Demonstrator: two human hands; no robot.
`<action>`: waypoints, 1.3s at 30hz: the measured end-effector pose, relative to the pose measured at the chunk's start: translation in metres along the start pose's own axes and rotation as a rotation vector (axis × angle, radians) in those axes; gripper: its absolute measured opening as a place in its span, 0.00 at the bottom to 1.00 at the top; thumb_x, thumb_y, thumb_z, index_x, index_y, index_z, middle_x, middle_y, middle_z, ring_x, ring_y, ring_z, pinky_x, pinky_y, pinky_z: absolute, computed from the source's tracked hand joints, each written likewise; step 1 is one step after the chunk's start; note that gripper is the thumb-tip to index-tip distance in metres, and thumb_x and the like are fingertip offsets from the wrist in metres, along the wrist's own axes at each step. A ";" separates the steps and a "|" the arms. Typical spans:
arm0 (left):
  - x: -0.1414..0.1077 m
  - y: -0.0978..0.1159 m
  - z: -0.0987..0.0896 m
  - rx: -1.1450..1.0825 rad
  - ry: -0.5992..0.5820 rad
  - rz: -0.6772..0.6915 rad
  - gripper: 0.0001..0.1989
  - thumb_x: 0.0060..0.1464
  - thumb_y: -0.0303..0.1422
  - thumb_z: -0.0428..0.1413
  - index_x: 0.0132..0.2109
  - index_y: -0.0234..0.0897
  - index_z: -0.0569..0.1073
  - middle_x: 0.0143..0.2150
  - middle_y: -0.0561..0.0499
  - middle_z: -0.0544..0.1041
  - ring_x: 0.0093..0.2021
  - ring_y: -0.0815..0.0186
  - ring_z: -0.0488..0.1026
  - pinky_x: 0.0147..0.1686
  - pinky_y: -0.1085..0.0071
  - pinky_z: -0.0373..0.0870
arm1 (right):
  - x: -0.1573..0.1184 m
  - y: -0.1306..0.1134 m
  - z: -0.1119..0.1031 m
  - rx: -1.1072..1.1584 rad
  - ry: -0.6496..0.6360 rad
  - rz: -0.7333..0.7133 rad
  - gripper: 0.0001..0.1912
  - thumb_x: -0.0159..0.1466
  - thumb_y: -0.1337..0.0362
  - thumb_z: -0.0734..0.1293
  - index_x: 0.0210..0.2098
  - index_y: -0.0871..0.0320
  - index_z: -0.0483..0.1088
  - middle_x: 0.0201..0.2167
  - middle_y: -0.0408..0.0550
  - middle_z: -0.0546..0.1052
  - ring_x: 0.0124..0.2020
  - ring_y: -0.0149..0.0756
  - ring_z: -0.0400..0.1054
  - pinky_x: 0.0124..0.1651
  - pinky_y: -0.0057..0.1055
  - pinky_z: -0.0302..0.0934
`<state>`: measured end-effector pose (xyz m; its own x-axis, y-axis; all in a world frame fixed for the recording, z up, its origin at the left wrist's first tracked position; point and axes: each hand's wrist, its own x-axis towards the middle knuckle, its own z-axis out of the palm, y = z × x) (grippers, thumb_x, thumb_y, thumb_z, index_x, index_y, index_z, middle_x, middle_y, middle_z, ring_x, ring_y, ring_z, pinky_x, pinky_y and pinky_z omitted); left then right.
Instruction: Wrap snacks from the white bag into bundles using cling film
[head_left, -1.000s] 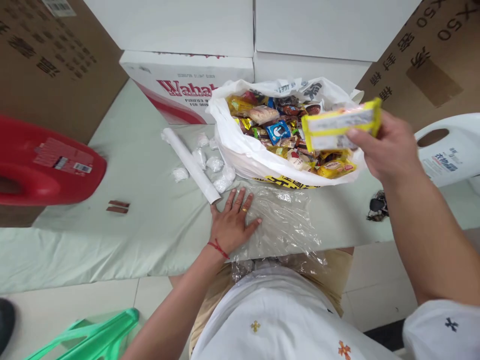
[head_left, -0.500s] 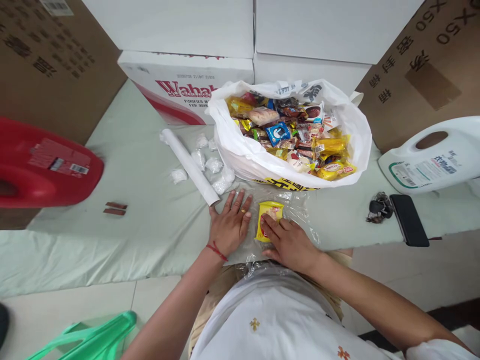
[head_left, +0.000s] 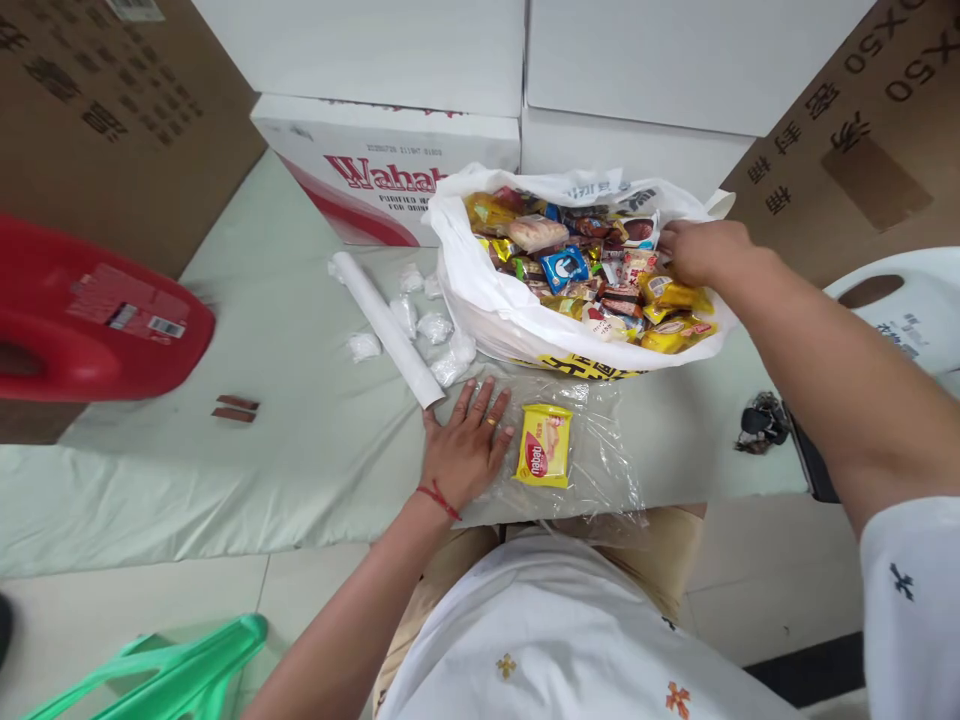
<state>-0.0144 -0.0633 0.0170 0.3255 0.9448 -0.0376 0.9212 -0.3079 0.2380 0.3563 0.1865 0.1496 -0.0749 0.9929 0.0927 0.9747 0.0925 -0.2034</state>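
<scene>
Glossy, wrinkled clear plastic sheet

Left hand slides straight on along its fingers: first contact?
Left hand: probably the crumpled plastic bundle just past the fingertips, with the white bag of snacks beyond. The little finger is already at the white roll's end; exact gaps are unclear.

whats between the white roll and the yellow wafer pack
The left hand lies there, palm down, between roll and yellow pack, in the head view.

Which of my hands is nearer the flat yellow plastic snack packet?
Left. Your left hand lies just left of the packet, while your right hand reaches into the white plastic bag, farther away.
</scene>
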 end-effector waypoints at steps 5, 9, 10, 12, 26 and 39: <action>-0.001 -0.001 0.002 -0.001 0.015 -0.002 0.30 0.74 0.45 0.39 0.77 0.46 0.59 0.80 0.43 0.54 0.79 0.43 0.52 0.68 0.25 0.45 | 0.018 -0.006 -0.001 -0.167 -0.087 0.055 0.15 0.55 0.76 0.76 0.20 0.66 0.67 0.52 0.63 0.81 0.56 0.38 0.71 0.61 0.47 0.55; -0.002 -0.003 0.006 0.012 0.039 0.022 0.33 0.71 0.52 0.43 0.77 0.45 0.60 0.80 0.41 0.53 0.79 0.42 0.51 0.68 0.24 0.44 | 0.004 -0.019 -0.017 -0.318 -0.128 0.089 0.10 0.59 0.75 0.73 0.24 0.69 0.70 0.49 0.63 0.82 0.63 0.46 0.68 0.60 0.51 0.52; -0.003 -0.003 0.007 0.017 0.042 0.028 0.34 0.71 0.53 0.43 0.77 0.45 0.60 0.80 0.41 0.53 0.79 0.42 0.50 0.68 0.24 0.43 | -0.002 -0.022 -0.022 -0.364 -0.125 0.077 0.10 0.61 0.73 0.73 0.26 0.68 0.71 0.49 0.63 0.82 0.63 0.47 0.68 0.59 0.51 0.52; -0.003 -0.004 0.007 0.022 0.046 0.031 0.35 0.70 0.54 0.43 0.77 0.44 0.60 0.80 0.40 0.52 0.79 0.42 0.50 0.68 0.24 0.43 | -0.017 -0.024 -0.034 -0.429 -0.096 0.028 0.12 0.65 0.67 0.73 0.28 0.66 0.71 0.47 0.62 0.83 0.61 0.47 0.70 0.58 0.49 0.53; -0.003 -0.001 0.005 0.038 0.050 0.037 0.35 0.70 0.53 0.44 0.77 0.44 0.60 0.79 0.39 0.54 0.79 0.40 0.51 0.67 0.24 0.45 | -0.021 -0.021 -0.019 -0.349 -0.076 0.176 0.29 0.63 0.53 0.75 0.56 0.66 0.75 0.57 0.72 0.76 0.56 0.59 0.72 0.54 0.50 0.63; -0.002 -0.001 0.002 0.006 -0.004 0.011 0.37 0.69 0.55 0.44 0.77 0.45 0.58 0.80 0.40 0.53 0.79 0.39 0.49 0.67 0.23 0.44 | -0.142 -0.042 -0.077 0.819 0.336 0.231 0.17 0.60 0.53 0.79 0.45 0.53 0.81 0.50 0.58 0.82 0.47 0.50 0.79 0.34 0.42 0.69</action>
<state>-0.0154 -0.0654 0.0151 0.3363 0.9409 -0.0392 0.9190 -0.3188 0.2322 0.3418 0.0355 0.2202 0.2940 0.9311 0.2161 0.4939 0.0456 -0.8683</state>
